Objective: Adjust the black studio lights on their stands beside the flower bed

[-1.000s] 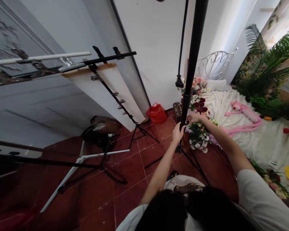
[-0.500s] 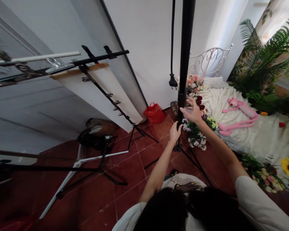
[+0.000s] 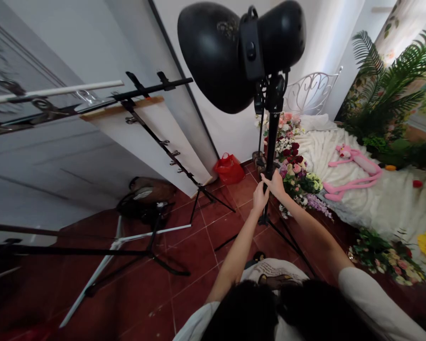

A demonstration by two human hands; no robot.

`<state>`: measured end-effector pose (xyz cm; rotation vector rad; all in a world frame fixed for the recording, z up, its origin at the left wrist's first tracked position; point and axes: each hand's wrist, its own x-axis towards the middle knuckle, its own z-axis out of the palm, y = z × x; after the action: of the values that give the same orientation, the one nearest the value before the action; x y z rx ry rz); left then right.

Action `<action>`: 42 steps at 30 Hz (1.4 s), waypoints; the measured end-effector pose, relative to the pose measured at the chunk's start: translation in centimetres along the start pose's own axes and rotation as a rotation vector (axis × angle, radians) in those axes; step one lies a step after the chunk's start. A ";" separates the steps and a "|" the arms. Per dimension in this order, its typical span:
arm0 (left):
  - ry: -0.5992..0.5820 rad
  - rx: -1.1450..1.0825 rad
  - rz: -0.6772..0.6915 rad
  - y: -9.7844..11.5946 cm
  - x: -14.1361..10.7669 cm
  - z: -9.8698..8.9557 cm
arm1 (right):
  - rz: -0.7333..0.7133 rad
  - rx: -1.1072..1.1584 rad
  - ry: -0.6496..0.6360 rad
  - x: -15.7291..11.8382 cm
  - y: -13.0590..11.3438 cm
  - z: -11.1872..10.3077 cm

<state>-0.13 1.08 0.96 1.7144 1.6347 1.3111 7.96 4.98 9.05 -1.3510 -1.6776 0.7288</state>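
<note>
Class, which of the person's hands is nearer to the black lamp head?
Right. The right hand is on the black pole, below the lamp head; the left hand is on the pole too, slightly lower, so farther away.

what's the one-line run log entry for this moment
left grip: on black pole; right grip: same pole, slightly higher; black lamp: atop pole

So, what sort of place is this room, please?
Probably a photo studio: a large black lamp on a stand, a white sheet on another stand, and many flowers beside a bed.
</note>
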 end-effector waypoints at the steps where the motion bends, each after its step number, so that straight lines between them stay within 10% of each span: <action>1: -0.004 0.001 0.002 -0.1 0.0 0.0 | 0.015 0.011 0.014 -0.2 0.2 0.3; 10: 0.033 -0.005 -0.026 -0.6 -0.1 0.6 | -0.093 0.235 -0.241 -0.6 4.3 -3.2; 18: 0.038 -0.026 -0.035 -0.4 0.1 0.6 | 0.075 0.385 -0.166 -1.3 8.9 -2.3; 30: 0.024 -0.031 -0.040 0.1 0.1 0.5 | 0.542 0.293 -0.005 1.6 8.5 0.8; 42: 0.001 -0.190 -0.350 -4.4 -6.5 3.8 | 0.687 0.734 0.091 -11.5 12.8 -3.1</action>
<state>1.69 -3.00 -6.55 1.2504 1.6591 1.2474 17.52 -3.12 -3.08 -1.3521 -0.6990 1.4684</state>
